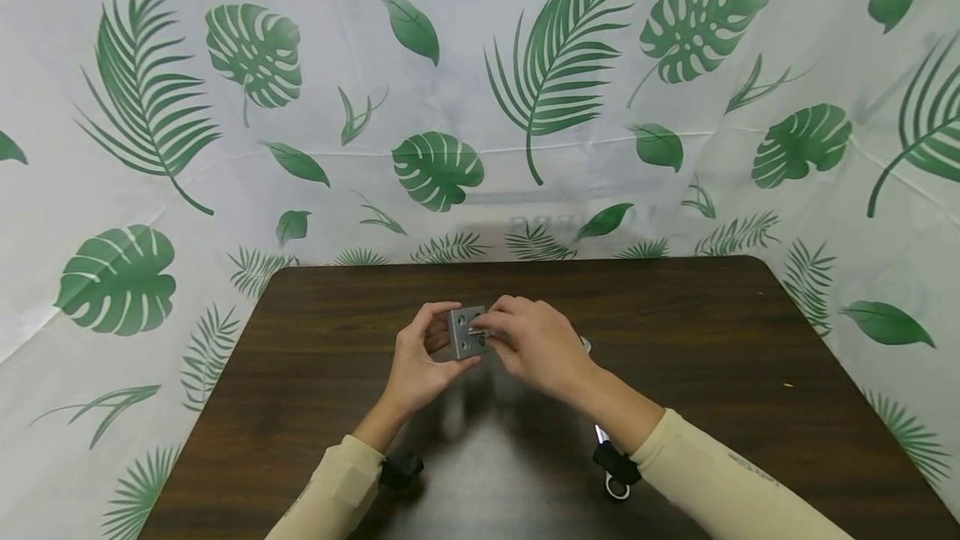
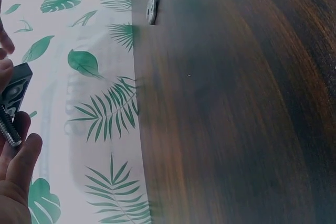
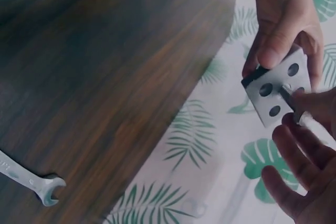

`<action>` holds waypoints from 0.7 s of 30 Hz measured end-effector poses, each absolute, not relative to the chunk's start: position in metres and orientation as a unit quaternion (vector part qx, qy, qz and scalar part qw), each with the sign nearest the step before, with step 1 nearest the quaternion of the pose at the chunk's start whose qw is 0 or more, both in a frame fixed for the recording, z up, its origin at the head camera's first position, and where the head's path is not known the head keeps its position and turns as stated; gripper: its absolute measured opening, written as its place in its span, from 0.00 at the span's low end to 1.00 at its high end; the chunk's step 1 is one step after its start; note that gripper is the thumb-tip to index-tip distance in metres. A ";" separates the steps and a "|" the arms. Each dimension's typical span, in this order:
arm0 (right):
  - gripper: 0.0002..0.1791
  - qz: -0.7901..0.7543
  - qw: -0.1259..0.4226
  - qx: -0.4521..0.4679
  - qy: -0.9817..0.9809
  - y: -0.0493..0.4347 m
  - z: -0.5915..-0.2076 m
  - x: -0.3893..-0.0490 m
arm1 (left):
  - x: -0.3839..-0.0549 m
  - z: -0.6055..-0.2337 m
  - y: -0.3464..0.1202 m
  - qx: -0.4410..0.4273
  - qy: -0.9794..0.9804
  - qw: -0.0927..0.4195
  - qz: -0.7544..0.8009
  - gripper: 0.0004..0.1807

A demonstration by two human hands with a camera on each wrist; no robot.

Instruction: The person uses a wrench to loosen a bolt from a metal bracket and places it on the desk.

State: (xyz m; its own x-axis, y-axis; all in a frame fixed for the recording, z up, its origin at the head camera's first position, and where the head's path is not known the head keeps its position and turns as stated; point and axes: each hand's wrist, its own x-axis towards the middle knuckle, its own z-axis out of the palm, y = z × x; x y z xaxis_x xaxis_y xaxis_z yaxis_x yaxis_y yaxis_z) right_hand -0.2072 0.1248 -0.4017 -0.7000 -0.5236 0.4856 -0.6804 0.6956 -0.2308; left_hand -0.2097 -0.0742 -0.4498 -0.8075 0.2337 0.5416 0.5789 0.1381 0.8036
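My left hand (image 1: 420, 365) grips a square grey metal block (image 1: 457, 342) by its edges above the table, thumb below and fingers above. Several round holes (image 3: 266, 89) show on its face in the right wrist view. With thumb and fingers, my right hand (image 1: 543, 348) pinches a bolt (image 3: 287, 97) at the middle of that face. A threaded bolt shank (image 2: 9, 129) appears beside the block at the left edge of the left wrist view. Fingers partly cover the bolt, and I cannot tell how deep it sits.
A dark wood table (image 1: 315, 407) lies below both hands. An open-ended wrench (image 3: 47, 187) rests on it, partly hidden under the right forearm in the head view. A small yellowish scrap (image 1: 787, 385) lies to the right. Behind hangs a white leaf-print cloth (image 1: 337, 48).
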 end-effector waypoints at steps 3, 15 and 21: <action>0.12 0.214 0.191 0.296 -0.911 0.123 -0.402 -0.206 | -0.214 -0.458 -0.076 -0.273 -0.739 0.145 -0.599 0.38; 0.13 0.204 0.207 0.310 -0.905 0.124 -0.402 -0.206 | -0.226 -0.480 -0.078 -0.274 -0.740 0.147 -0.596 0.40; 0.12 0.223 0.130 0.221 -0.941 0.123 -0.399 -0.203 | -0.217 -0.462 -0.074 -0.285 -0.736 0.152 -0.595 0.39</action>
